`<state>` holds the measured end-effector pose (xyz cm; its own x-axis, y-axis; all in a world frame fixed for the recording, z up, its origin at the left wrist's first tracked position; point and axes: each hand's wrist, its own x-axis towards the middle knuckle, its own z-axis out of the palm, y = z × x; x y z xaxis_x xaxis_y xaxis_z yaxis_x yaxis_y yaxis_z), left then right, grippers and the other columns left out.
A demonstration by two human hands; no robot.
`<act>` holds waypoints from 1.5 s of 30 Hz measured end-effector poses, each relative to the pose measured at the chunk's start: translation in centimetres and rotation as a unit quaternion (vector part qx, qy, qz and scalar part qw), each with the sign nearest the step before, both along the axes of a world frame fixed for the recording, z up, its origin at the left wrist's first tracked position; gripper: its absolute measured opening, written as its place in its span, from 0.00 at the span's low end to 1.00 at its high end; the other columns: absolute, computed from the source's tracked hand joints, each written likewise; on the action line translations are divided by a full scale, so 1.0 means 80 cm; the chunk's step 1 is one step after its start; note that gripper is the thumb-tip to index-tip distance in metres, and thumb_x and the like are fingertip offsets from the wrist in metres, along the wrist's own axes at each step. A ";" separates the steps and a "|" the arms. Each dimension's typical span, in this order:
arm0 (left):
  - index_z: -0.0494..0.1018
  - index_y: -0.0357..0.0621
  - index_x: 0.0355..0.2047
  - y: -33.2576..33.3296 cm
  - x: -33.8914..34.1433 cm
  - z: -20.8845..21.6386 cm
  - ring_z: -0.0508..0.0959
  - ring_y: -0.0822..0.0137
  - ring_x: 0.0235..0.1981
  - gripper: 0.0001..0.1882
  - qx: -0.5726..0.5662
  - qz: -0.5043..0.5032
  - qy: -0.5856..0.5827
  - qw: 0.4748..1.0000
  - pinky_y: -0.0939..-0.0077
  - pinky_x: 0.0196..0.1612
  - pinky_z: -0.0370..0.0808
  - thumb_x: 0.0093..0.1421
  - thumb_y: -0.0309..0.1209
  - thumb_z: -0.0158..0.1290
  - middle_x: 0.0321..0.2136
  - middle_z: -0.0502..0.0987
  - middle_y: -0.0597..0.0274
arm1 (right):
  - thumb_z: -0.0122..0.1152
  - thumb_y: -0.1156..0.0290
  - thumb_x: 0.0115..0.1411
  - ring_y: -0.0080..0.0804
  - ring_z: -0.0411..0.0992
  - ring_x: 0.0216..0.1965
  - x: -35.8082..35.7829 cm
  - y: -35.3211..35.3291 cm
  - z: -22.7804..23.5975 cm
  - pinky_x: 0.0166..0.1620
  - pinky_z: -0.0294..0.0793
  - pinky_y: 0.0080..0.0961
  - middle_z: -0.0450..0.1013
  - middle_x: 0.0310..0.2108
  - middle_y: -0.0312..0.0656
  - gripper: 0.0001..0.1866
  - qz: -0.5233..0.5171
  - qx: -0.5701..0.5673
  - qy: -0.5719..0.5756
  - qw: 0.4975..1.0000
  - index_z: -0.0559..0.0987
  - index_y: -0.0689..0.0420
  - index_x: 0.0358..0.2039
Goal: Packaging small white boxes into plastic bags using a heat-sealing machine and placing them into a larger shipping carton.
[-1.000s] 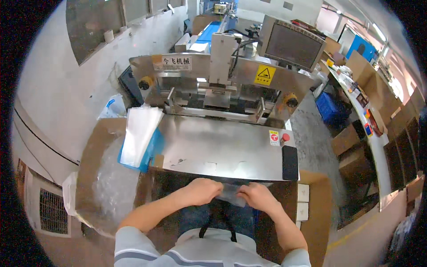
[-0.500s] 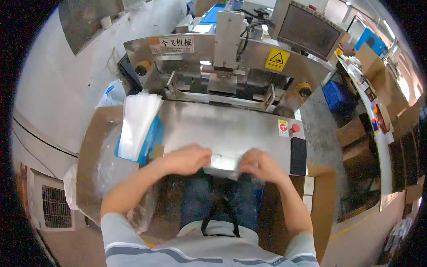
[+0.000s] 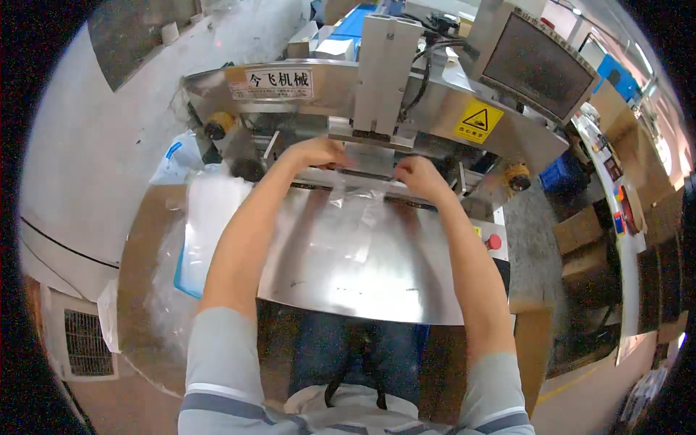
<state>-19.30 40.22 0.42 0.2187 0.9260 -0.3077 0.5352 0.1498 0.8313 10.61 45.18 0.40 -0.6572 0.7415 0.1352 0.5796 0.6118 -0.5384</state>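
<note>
A clear plastic bag (image 3: pixel 357 199) stretches between my two hands, its lower part trailing over the steel worktop (image 3: pixel 348 279). My left hand (image 3: pixel 317 153) pinches the bag's upper left corner, just in front of the steel machine's opening. At the upper right corner, the closed fingers of my right hand (image 3: pixel 420 176) grip the same bag. The bag's top edge lies close under the machine's central press head (image 3: pixel 366 154). Glare and transparency make the bag's outline hard to follow, and I cannot tell whether anything is inside.
Left of the worktop, a stack of clear bags (image 3: pixel 206 210) lies above an open cardboard box (image 3: pixel 141 268) with loose film. A red push button (image 3: pixel 494 242) sits at the worktop's right edge. Above stand the machine's upright column (image 3: pixel 383 76) and a screen (image 3: pixel 538 67).
Both hands have moved forward from the worktop's front edge to the machine's opening, carrying the bag with them. The view has shifted slightly.
</note>
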 end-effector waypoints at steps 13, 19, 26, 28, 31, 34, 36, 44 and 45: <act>0.69 0.33 0.55 -0.220 0.181 -0.023 0.67 0.41 0.60 0.29 0.255 0.091 0.260 0.927 0.45 0.62 0.62 0.60 0.44 0.55 0.57 0.70 0.38 | 0.60 0.61 0.60 0.53 0.63 0.63 -0.028 -0.086 -0.007 0.63 0.65 0.44 0.63 0.64 0.56 0.31 -0.009 0.184 -0.126 0.975 0.68 0.62 0.60; 0.64 0.33 0.61 -0.329 0.219 -0.071 0.56 0.36 0.67 0.39 0.349 0.136 0.280 0.884 0.38 0.68 0.47 0.63 0.56 0.49 0.63 0.60 0.33 | 0.60 0.60 0.60 0.54 0.63 0.63 -0.045 -0.096 0.012 0.62 0.66 0.44 0.63 0.63 0.58 0.30 0.034 0.144 -0.108 0.983 0.69 0.63 0.60; 0.67 0.34 0.59 -0.335 0.220 -0.069 0.60 0.37 0.65 0.36 0.386 0.151 0.279 0.866 0.37 0.66 0.51 0.63 0.54 0.51 0.60 0.64 0.33 | 0.60 0.59 0.60 0.56 0.64 0.62 -0.043 -0.077 -0.016 0.63 0.66 0.43 0.65 0.60 0.60 0.30 0.022 0.152 -0.081 0.985 0.70 0.63 0.59; 0.67 0.35 0.59 -0.326 0.228 -0.067 0.60 0.37 0.65 0.36 0.390 0.142 0.281 0.865 0.37 0.66 0.51 0.63 0.54 0.50 0.60 0.64 0.34 | 0.60 0.58 0.60 0.56 0.64 0.61 -0.029 -0.057 -0.028 0.62 0.66 0.42 0.65 0.60 0.61 0.30 0.028 0.176 -0.080 0.981 0.71 0.64 0.58; 0.67 0.36 0.59 -0.331 0.224 -0.074 0.59 0.39 0.66 0.36 0.370 0.141 0.296 0.869 0.37 0.67 0.49 0.63 0.55 0.49 0.60 0.65 0.36 | 0.61 0.59 0.59 0.56 0.67 0.58 -0.039 -0.068 -0.010 0.60 0.68 0.42 0.68 0.57 0.60 0.29 0.045 0.190 -0.058 0.979 0.72 0.64 0.57; 0.67 0.35 0.59 -0.338 0.224 -0.079 0.59 0.40 0.66 0.35 0.368 0.136 0.292 0.872 0.36 0.67 0.49 0.64 0.54 0.49 0.60 0.65 0.36 | 0.60 0.60 0.60 0.56 0.69 0.55 -0.041 -0.073 0.001 0.58 0.69 0.43 0.70 0.54 0.59 0.27 0.048 0.184 -0.038 0.981 0.72 0.64 0.56; 0.66 0.33 0.59 -0.331 0.226 -0.074 0.59 0.40 0.66 0.36 0.354 0.138 0.258 0.888 0.36 0.67 0.49 0.64 0.54 0.49 0.59 0.66 0.36 | 0.57 0.62 0.62 0.56 0.71 0.51 -0.039 -0.062 0.003 0.55 0.70 0.45 0.72 0.51 0.57 0.23 0.048 0.232 -0.011 0.971 0.73 0.63 0.53; 0.55 0.30 0.64 -0.334 0.223 -0.061 0.51 0.34 0.68 0.44 0.398 0.217 0.237 0.859 0.36 0.67 0.48 0.60 0.52 0.56 0.65 0.55 0.33 | 0.50 0.61 0.66 0.57 0.73 0.49 -0.045 -0.050 0.026 0.52 0.70 0.49 0.76 0.43 0.57 0.21 0.009 0.177 -0.125 0.976 0.73 0.60 0.53; 0.52 0.30 0.65 -0.334 0.223 -0.062 0.50 0.33 0.68 0.46 0.400 0.236 0.223 0.857 0.36 0.67 0.47 0.60 0.52 0.56 0.65 0.53 0.33 | 0.50 0.61 0.66 0.57 0.73 0.49 -0.047 -0.049 0.027 0.52 0.70 0.49 0.76 0.42 0.57 0.20 0.011 0.194 -0.140 0.971 0.74 0.60 0.53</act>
<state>-1.43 13.50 -4.55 -0.2129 0.8322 0.5119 0.8632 -0.0853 0.4977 6.88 41.29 2.54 -0.7237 0.6557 0.2153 0.6546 0.7509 -0.0868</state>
